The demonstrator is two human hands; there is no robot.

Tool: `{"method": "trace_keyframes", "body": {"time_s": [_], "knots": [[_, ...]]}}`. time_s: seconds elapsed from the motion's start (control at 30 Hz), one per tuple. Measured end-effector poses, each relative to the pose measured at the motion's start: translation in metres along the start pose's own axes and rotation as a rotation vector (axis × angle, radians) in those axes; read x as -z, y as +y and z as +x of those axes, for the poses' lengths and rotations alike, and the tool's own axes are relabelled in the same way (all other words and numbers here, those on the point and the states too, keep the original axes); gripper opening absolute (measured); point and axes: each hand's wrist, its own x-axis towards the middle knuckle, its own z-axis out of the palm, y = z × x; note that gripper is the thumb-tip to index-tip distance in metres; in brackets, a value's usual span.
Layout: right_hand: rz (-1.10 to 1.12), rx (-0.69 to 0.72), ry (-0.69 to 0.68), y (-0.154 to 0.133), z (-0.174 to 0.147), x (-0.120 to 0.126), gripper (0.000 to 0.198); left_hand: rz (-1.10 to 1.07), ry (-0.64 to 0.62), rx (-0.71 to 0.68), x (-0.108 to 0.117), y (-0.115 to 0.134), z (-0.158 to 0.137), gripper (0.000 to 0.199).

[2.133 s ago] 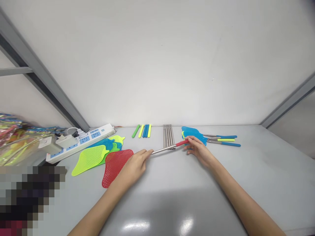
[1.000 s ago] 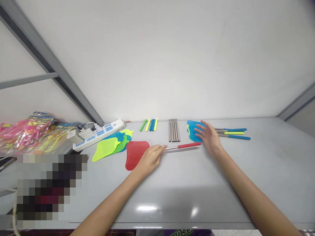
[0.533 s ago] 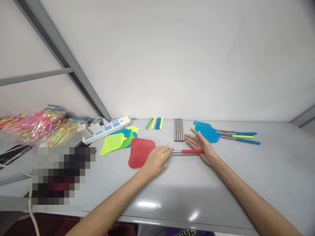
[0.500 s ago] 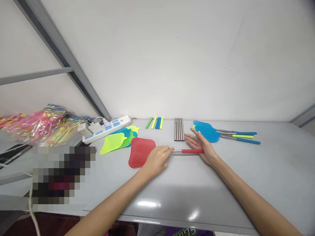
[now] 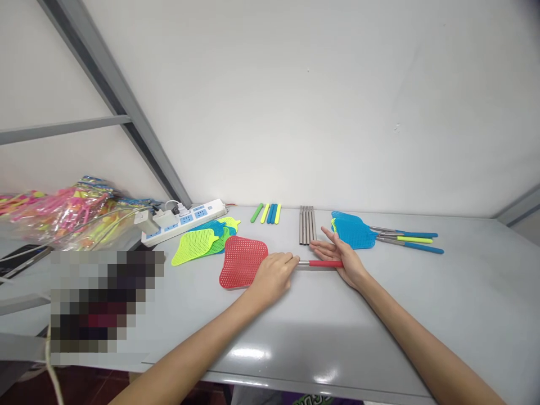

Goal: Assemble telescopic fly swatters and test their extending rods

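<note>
My left hand (image 5: pixel 273 275) is closed round the neck of a red fly swatter (image 5: pixel 242 261), whose perforated head points left. Its metal rod and red grip stick out to the right. My right hand (image 5: pixel 342 257) is open, fingers stretched out, with the palm at the end of the red grip. Just behind the right fingers lies a row of several metal rods (image 5: pixel 307 225). Beyond that hand are fly swatters with blue heads (image 5: pixel 356 232), their blue and yellow grips pointing right.
Loose yellow, green and blue swatter heads (image 5: pixel 194 246) overlap at left, before a white power strip (image 5: pixel 185 222) with plugs. Several coloured grips (image 5: pixel 272 213) lie near the wall. Bagged colourful items (image 5: pixel 67 211), a phone (image 5: pixel 21 261) and a blurred patch are further left.
My right hand has shifted slightly left, its palm still at the end of the grip. My left hand keeps its hold on the red swatter. The camera view has moved a little.
</note>
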Motion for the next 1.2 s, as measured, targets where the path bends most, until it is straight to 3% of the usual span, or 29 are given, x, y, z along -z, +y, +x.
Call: {"method": "trace_keyframes", "body": {"time_s": [0.37,0.63,0.9,1.07,1.2], "knots": [[-0.007,-0.050,-0.003,-0.001,0.002,0.006,0.044,-0.046,0.028,0.016,-0.004,-0.001,0.001,0.037],[-0.200,-0.126,-0.144,-0.014,0.000,0.013,0.032,-0.137,0.050,-0.009,-0.001,-0.009,0.003,0.033],[-0.145,-0.166,-0.137,-0.018,-0.004,0.016,0.032,-0.158,0.050,-0.017,0.003,-0.012,0.002,0.031],[-0.302,-0.260,-0.307,-0.023,-0.008,0.014,0.036,-0.164,0.036,-0.043,0.005,-0.007,0.002,0.028],[-0.464,-0.453,-0.541,-0.026,-0.011,0.012,0.037,-0.143,0.044,-0.097,0.007,0.001,0.002,0.027]]}}
